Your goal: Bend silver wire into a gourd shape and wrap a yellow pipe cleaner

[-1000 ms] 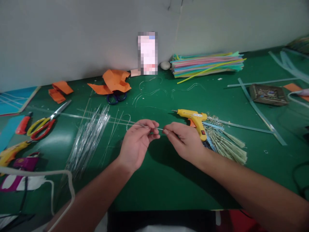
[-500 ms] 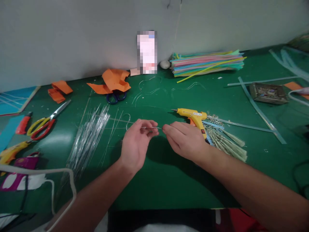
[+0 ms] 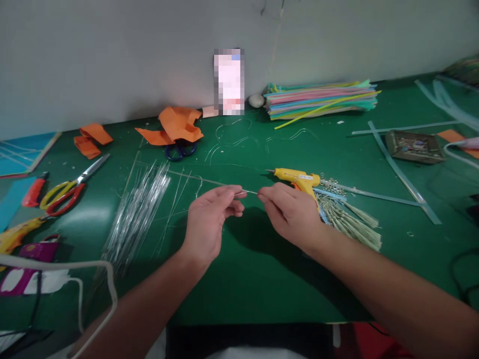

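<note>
A thin silvery wire (image 3: 251, 192) spans the short gap between my hands above the green tabletop. My left hand (image 3: 209, 219) pinches it between thumb and index finger, the other fingers curled below. At the other end, the fingertips of my right hand (image 3: 294, 209) are closed on it. A bundle of straight silvery wires (image 3: 140, 209) lies left of my left hand, with a few loose ones beside it. Just beyond my right hand rests a yellow glue gun (image 3: 299, 177). Pale green tassels (image 3: 350, 219) lie partly behind my right wrist.
Scissors with red and yellow handles (image 3: 75, 187) lie at left, near a white cable (image 3: 108, 279). Orange paper (image 3: 181, 124) partly covers dark-handled scissors (image 3: 180, 149). Colourful pipe cleaners (image 3: 322, 99) and a blurred phone (image 3: 229, 82) are by the wall. A small box (image 3: 414, 146) stands at right.
My right hand has shifted slightly right and my left fingers have closed into a firmer pinch. The wire between them shows a little longer and higher.
</note>
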The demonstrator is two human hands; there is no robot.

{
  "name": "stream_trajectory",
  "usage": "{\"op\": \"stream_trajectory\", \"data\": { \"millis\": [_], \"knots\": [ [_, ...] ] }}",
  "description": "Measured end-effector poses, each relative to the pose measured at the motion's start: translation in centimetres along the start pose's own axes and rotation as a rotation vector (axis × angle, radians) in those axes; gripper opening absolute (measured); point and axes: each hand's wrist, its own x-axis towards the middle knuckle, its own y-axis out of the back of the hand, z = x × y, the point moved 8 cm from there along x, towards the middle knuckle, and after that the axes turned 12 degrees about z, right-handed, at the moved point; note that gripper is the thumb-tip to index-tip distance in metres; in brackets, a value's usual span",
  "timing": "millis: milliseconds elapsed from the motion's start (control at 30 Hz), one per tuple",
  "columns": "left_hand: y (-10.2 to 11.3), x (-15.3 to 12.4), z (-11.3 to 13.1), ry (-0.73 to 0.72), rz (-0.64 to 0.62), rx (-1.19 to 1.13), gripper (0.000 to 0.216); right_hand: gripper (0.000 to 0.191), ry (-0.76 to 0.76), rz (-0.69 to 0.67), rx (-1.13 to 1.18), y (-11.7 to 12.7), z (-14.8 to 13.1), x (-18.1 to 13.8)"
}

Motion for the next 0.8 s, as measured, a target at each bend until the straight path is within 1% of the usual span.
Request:
{"op": "stream_trajectory", "data": {
  "millis": [67,100,133,233,300,367,467,567,667,733,800],
  "knots": [
    [0.0,0.0,0.2,-0.015,0.020,0.012,0.011,0.019,-0.138,-0.018,0.098,-0.1,0.6,0.1],
    [0.1,0.0,0.2,-0.024,0.027,0.015,0.010,0.019,-0.232,-0.034,0.155,-0.2,0.9,0.1],
    [0.1,0.0,0.2,-0.033,0.031,0.014,0.009,0.019,-0.347,-0.055,0.221,-0.4,1.4,-0.1],
    [0.1,0.1,0.2,-0.054,0.029,-0.006,0.009,0.021,-0.751,-0.119,0.479,-1.8,2.9,-1.4],
    [0.1,0.2,0.2,-0.064,0.022,-0.016,0.009,0.024,-0.958,-0.145,0.678,-2.8,3.1,-2.2],
    [0.0,0.3,0.3,-0.078,0.011,-0.020,0.009,0.024,-1.088,-0.166,0.876,-3.6,2.8,-2.7],
    [-0.1,0.3,0.6,-0.107,-0.012,-0.042,0.011,0.021,-1.249,-0.249,1.151,-4.6,2.1,-3.2],
    [-0.4,0.3,0.8,-0.125,-0.052,-0.066,0.015,0.016,-1.375,-0.375,1.386,-5.3,1.0,-3.7],
    [-0.9,0.3,0.9,-0.133,-0.109,-0.078,0.021,0.014,-1.412,-0.484,1.504,-5.6,0.3,-4.1],
    [-1.1,0.4,1.0,-0.135,-0.143,-0.084,0.025,0.015,-1.372,-0.494,1.466,-5.7,0.3,-4.0],
    [-1.3,0.4,0.9,-0.116,-0.163,-0.095,0.025,0.019,-1.278,-0.423,1.322,-5.3,0.9,-3.7]
  ]
}}
